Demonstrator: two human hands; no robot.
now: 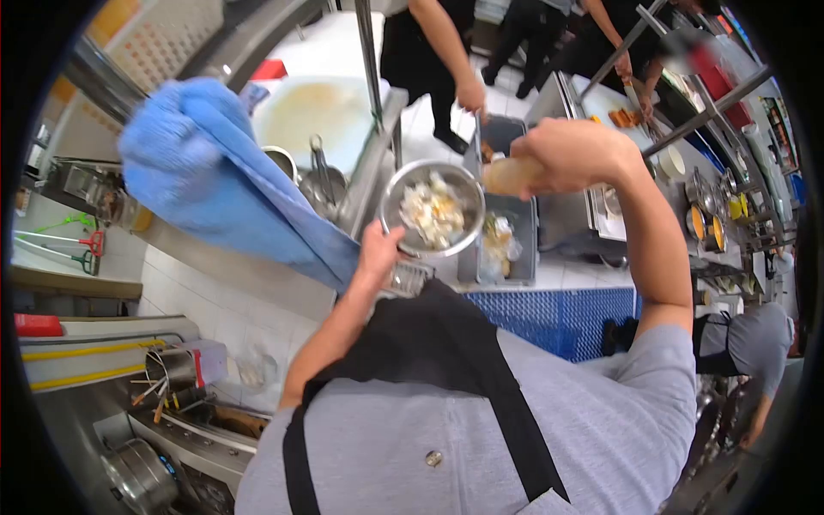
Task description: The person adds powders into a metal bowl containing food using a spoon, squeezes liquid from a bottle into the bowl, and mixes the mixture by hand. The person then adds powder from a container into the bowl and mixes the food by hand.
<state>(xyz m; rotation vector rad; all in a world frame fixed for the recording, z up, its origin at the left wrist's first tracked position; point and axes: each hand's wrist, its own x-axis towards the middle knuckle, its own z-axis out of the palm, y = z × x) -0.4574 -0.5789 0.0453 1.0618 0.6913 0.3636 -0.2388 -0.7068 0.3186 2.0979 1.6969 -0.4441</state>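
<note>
My left hand grips the rim of a round metal bowl, its fingers closed on the near left side. Inside the bowl lies pale chopped food with some yellow among it. At the bowl's right side, my right hand is wrapped round a yellowish bottle, tilted with its tip over the bowl's edge. Below and behind the bowl stands a grey bin with clear bags and scraps in it.
A blue towel hangs at the left, beside a white cutting board and a metal pot. A co-worker's hand is over the bin's far end. Another person cuts orange food at the upper right. Metal rails cross above.
</note>
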